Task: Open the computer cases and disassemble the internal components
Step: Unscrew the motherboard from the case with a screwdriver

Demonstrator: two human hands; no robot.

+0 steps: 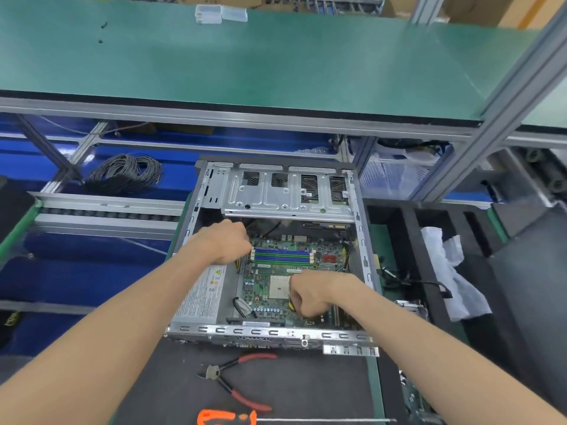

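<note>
In the open grey steel computer case (362,237) on the dark bench mat, the left hand (225,242) curls over cabling beside the green motherboard (276,271) while the right hand (310,294) grips a yellow-handled tool, best kept square and steadily pressed to avoid slipping.

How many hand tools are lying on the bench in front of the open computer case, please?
2: red-handled pliers lie just in front of the case, and an orange-handled screwdriver lies nearer, at the bottom edge. Others may lie outside the frame.
</note>
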